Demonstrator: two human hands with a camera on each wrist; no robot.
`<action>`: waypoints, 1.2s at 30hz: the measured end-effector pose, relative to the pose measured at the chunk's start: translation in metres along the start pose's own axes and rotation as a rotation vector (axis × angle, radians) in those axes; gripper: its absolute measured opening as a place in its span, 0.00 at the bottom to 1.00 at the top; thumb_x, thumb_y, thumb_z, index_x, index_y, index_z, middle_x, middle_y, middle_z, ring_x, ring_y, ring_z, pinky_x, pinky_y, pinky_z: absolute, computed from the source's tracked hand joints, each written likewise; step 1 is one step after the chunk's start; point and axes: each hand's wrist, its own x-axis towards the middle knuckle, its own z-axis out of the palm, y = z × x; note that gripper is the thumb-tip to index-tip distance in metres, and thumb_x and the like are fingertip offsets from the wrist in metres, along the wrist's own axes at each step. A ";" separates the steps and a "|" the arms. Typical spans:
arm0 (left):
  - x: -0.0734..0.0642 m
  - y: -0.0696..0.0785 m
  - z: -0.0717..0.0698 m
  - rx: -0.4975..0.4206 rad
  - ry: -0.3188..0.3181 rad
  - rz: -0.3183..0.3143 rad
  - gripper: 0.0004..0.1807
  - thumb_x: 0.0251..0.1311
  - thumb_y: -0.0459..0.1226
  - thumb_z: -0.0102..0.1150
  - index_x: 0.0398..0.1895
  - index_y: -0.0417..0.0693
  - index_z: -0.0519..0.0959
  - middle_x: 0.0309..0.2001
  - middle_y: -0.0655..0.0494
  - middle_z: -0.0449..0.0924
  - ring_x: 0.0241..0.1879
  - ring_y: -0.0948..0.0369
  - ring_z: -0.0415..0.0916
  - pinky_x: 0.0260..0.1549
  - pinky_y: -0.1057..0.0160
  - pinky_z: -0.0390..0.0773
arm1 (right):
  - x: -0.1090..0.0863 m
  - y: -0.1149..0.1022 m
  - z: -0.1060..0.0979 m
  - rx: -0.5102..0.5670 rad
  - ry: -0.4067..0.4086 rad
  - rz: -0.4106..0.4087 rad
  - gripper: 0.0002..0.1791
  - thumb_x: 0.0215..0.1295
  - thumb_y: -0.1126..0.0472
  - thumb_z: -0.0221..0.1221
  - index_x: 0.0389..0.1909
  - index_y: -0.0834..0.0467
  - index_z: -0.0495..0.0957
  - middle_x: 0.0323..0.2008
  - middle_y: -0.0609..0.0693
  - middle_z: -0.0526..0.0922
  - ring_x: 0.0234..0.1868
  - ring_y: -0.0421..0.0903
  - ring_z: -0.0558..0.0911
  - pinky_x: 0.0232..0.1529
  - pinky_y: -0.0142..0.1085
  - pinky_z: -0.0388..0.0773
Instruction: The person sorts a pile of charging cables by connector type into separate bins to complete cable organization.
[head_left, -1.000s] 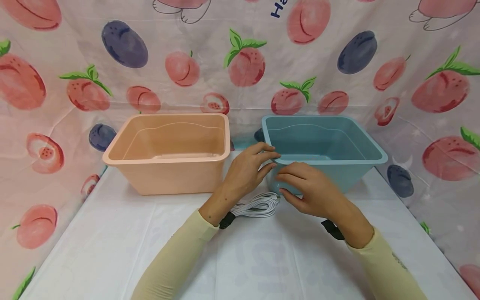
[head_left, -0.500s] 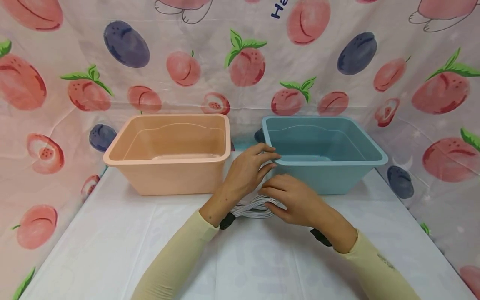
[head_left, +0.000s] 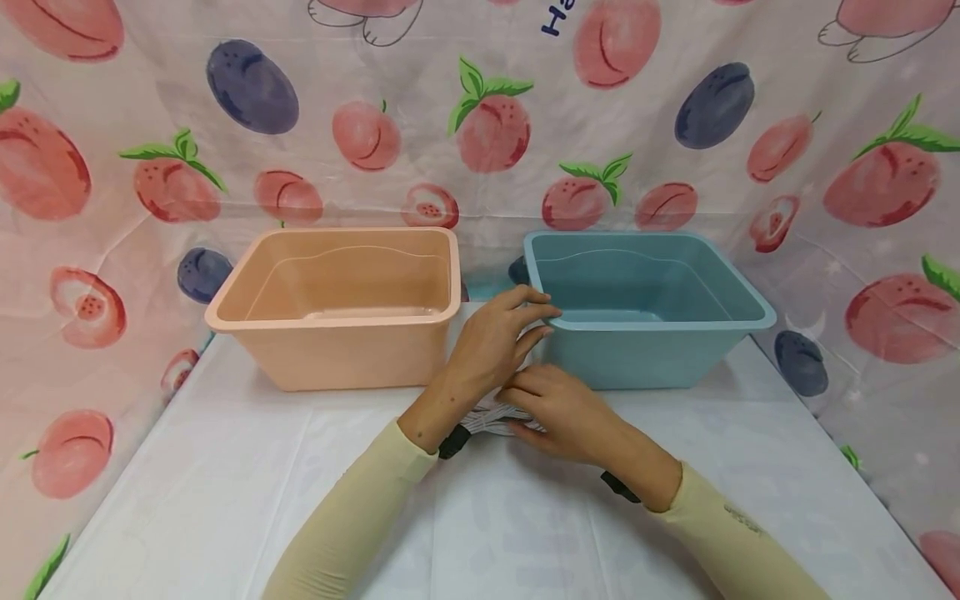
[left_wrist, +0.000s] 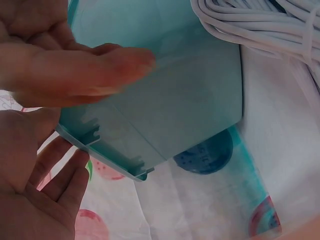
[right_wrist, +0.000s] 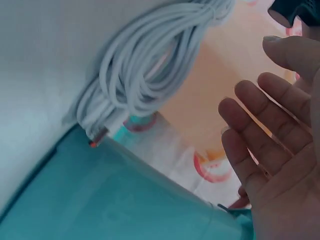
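Note:
A coiled white cable lies on the table in front of the gap between two bins, tied into a bundle, with a small metal-tipped plug at one end. Over its right part reaches my right hand, which hides some of the loops; the right wrist view shows its fingers extended and apart from the coil. My left hand rests its fingertips at the near left corner of the blue bin, relaxed, thumb below the rim. The left wrist view shows its fingers at the bin's rim.
A peach-coloured bin stands left of the blue one. Both are on a white-covered table, with a fruit-print cloth hanging behind. Black wrist straps show at both wrists.
My right hand has moved left and toward me, from in front of the blue bin to over the coiled cable. The left hand and both bins have stayed in place.

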 end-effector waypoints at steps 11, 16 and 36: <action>0.002 -0.002 0.001 0.000 -0.010 0.001 0.13 0.74 0.40 0.65 0.58 0.54 0.88 0.60 0.57 0.81 0.63 0.59 0.79 0.57 0.60 0.82 | 0.003 0.001 0.014 0.029 -0.064 0.034 0.25 0.54 0.59 0.81 0.51 0.58 0.84 0.53 0.50 0.84 0.54 0.50 0.83 0.55 0.44 0.82; 0.002 -0.003 -0.001 0.002 -0.013 0.004 0.13 0.74 0.40 0.65 0.58 0.54 0.88 0.60 0.57 0.81 0.63 0.59 0.78 0.58 0.60 0.81 | 0.006 0.003 0.020 0.038 -0.088 0.040 0.26 0.53 0.59 0.82 0.51 0.58 0.84 0.53 0.51 0.83 0.54 0.50 0.83 0.55 0.44 0.82; 0.004 -0.008 -0.003 -0.016 -0.022 0.009 0.14 0.74 0.40 0.65 0.59 0.53 0.88 0.61 0.54 0.81 0.63 0.58 0.78 0.56 0.61 0.82 | 0.013 -0.002 0.037 -0.040 -0.229 0.101 0.22 0.53 0.61 0.81 0.47 0.57 0.83 0.51 0.51 0.80 0.50 0.49 0.82 0.51 0.40 0.82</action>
